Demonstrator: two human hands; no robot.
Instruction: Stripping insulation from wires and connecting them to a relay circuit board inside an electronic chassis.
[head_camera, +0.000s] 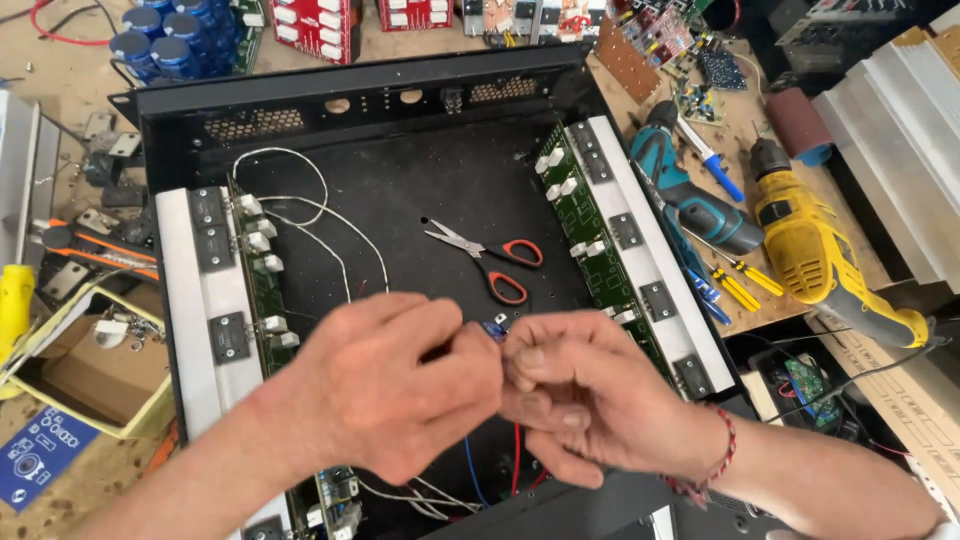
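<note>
Pinching a small blue component between fingertips, the left hand and right hand meet above the near middle of the open black chassis, raised for close work. Mostly hidden, its long axis cannot be told. Scissors lie farther in, blades pointing left.

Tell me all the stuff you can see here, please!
Metal case: one, black, open, centre of bench.
Scissors: one, orange handles, on case floor.
Circuit boards: two, green, along the case's left and right sides.
White wires: a few, loose, left inside case.
Drill: one, yellow, right on bench.
Power driver: one, teal, beside the drill.
Capacitors: a cluster, blue, top left.
Small blue part: one, pinched between both hands.
Left hand: gripping the part.
Right hand: gripping the part, red wrist thread.
</note>
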